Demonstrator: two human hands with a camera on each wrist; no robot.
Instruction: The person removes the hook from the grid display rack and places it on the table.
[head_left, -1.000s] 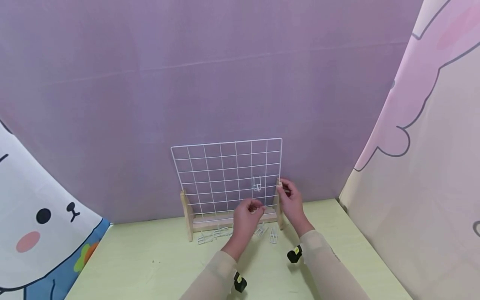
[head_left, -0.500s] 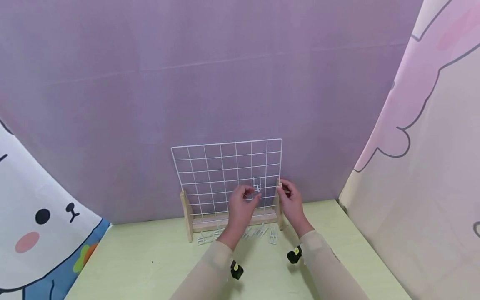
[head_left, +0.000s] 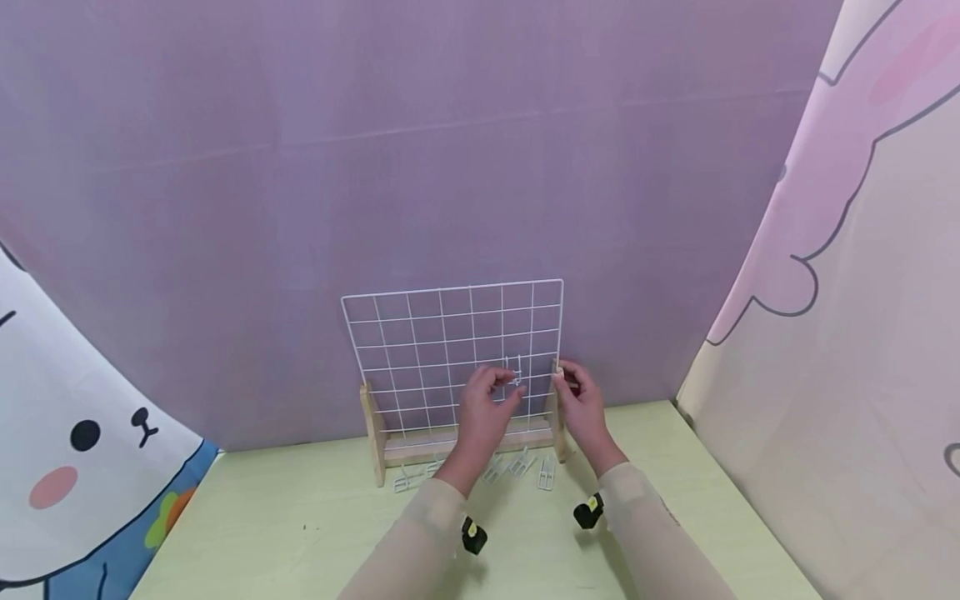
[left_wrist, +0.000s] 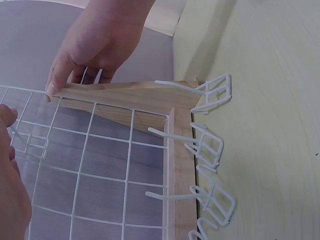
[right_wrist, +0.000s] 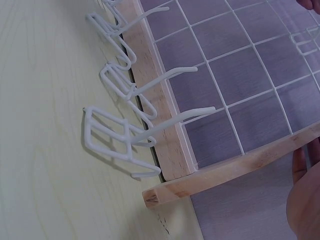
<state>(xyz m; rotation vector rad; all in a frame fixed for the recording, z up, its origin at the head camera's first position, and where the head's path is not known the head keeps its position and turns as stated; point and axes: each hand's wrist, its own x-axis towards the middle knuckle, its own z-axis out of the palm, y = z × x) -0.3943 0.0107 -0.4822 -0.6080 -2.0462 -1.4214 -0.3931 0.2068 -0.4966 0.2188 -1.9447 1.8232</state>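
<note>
A white wire grid panel [head_left: 413, 343] stands upright in a wooden stand [head_left: 372, 433]. One white wire hook [head_left: 518, 372] hangs on the panel, right of its middle. My left hand [head_left: 480, 417] is at this hook, thumb and forefinger parted around its lower part; at most a fingertip touches it. My right hand [head_left: 583, 404] grips the top of the stand's right upright [left_wrist: 130, 91], thumb in front and fingers behind. Several loose wire hooks [right_wrist: 107, 132] lie on the table along the stand's foot, their prongs pointing up; my left forearm covers some in the head view.
The pale yellow table [head_left: 285, 517] reaches out in front of the stand. A purple cloth [head_left: 450, 167] hangs close behind it. Printed cloths flank the table, with a bunny figure [head_left: 90, 467] on the left. Black wrist cameras [head_left: 588, 510] sit below both wrists.
My left hand has risen from the panel's lower part to the hanging hook, its thumb and forefinger parting on the way. My right hand stays on the upright.
</note>
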